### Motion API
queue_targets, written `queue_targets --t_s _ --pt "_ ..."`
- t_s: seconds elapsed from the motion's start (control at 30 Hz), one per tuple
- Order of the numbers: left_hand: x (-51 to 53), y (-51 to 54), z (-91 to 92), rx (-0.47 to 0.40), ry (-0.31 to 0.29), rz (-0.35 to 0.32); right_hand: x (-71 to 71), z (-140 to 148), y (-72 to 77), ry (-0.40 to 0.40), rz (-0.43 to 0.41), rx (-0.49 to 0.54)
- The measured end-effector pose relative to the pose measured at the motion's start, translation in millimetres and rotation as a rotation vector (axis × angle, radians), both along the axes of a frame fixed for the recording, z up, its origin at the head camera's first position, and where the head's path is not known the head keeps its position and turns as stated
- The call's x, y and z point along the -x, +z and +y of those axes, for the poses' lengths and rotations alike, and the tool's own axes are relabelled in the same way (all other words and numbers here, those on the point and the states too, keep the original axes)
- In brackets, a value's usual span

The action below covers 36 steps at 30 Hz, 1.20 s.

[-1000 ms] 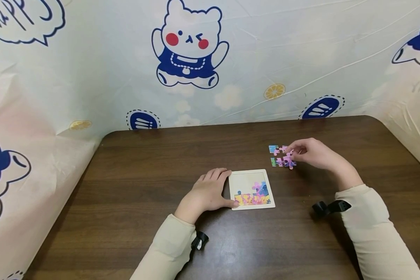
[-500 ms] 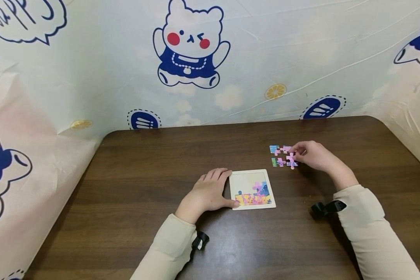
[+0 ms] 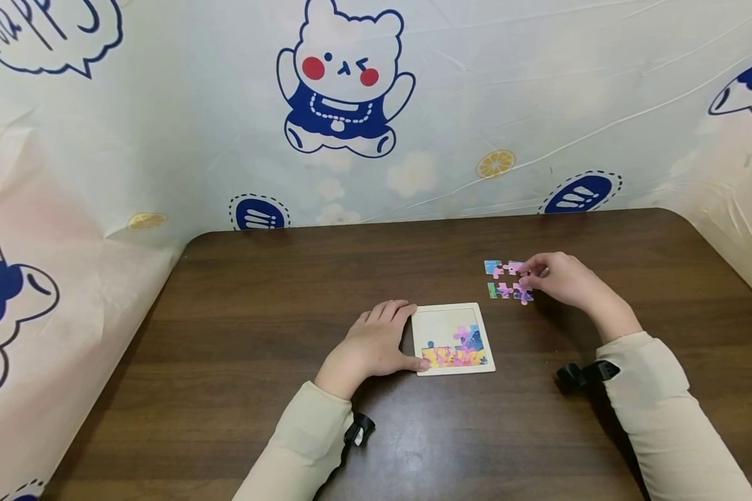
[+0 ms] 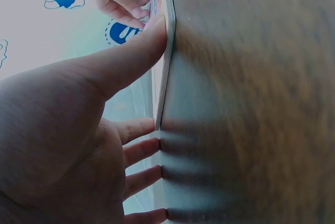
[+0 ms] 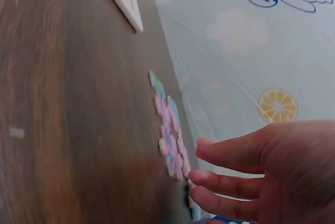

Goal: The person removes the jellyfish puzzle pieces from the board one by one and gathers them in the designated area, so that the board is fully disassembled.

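Observation:
My left hand (image 3: 371,342) lies at the left side of the white-framed puzzle board (image 3: 454,370). Its thumb rests on the board's near left corner, and its spread fingers touch the table by the far left corner. A joined yellow and pink row with some blue and pink pieces fills the lower part of the board. My right hand (image 3: 562,277) is at the loose jigsaw pieces (image 3: 505,289), its fingertips over their right end. In the right wrist view a gap shows between the thumb (image 5: 207,149) and the fingers, which are at the pieces. The fingertips partly hide some pieces.
Two strips of loose pieces lie beyond the board, to its right, on the brown wooden table (image 3: 238,334). A printed sheet (image 3: 213,125) hangs behind the table and along its sides. Black wrist straps (image 3: 581,376) sit at both cuffs.
My right hand has drawn slightly right and down over the pieces. Pieces at the right end of the near strip moved apart, then came closer again. The left hand stays on the board.

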<state>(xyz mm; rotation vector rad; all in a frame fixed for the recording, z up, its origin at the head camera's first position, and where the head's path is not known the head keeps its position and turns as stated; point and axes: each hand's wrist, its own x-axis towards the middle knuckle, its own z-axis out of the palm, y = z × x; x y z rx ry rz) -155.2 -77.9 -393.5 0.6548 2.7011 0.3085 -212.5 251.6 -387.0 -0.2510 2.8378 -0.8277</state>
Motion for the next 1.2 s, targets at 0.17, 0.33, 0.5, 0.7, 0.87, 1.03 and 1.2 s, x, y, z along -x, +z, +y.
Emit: queue_targets --t_s 0.17,0.33,0.5,0.7,0.87,1.03,1.2 --pt "0.1 0.2 -0.5 -0.003 -0.001 -0.005 -4.0 -12.6 5.4 0.02 0.018 0.05" --pt "-0.1 2.0 -1.3 -0.009 -0.002 -0.01 -8.7 -25.7 9.9 0.071 0.01 0.141" --pt "1.0 1.1 -1.9 -0.008 -0.004 -0.008 -12.7 -38.1 11.4 0.207 -0.005 0.185" --pt "0.7 2.0 -1.8 -0.011 -0.002 -0.006 -16.2 -51.0 9.4 0.367 -0.021 0.191" --pt "0.3 2.5 -1.1 -0.01 -0.001 -0.006 -19.6 -58.7 6.4 0.427 -0.077 0.194" --pt "0.2 2.0 -0.2 -0.002 -0.001 -0.008 -23.4 -66.4 3.6 0.46 -0.099 0.165" --pt "0.1 2.1 0.0 0.0 0.001 -0.01 -25.7 -71.7 1.7 0.452 -0.119 0.134"
